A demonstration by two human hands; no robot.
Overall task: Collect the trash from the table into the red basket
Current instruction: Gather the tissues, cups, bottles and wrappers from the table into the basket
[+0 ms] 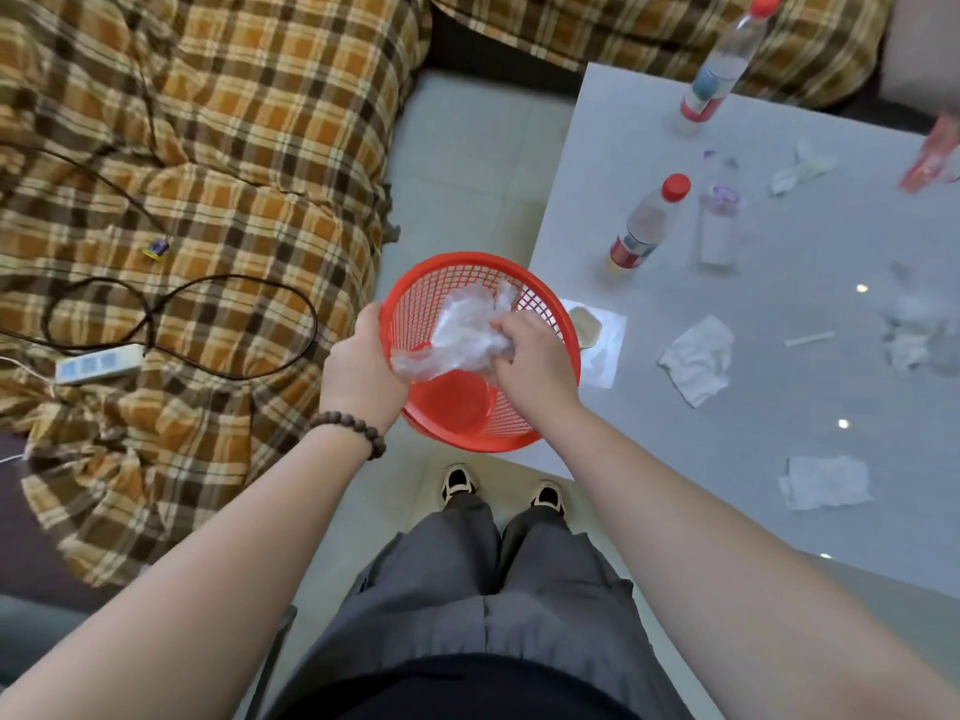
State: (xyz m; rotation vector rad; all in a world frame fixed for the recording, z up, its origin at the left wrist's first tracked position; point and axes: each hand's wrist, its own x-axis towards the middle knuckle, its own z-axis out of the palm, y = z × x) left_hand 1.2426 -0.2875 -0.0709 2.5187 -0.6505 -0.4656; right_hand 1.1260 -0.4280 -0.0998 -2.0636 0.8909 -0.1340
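My left hand (361, 363) grips the left rim of the red mesh basket (457, 283), held at the near left corner of the grey table (779, 397). My right hand (530, 356) is inside the basket's mouth, closed on a crumpled clear plastic bag (457, 330). On the table lie crumpled white tissues (698, 358) (823, 483) (800, 168), a flat clear wrapper (597, 340) beside the basket, a small white stick (808, 339) and a heap of clear plastic (914, 324) at the right.
Two red-capped water bottles (649, 223) (727, 65) and a clear purple-capped bottle (719, 220) stand on the table. An orange packet (930, 158) shows at the right edge. A plaid-covered sofa (208, 148) with a power strip (98, 363) and cables fills the left.
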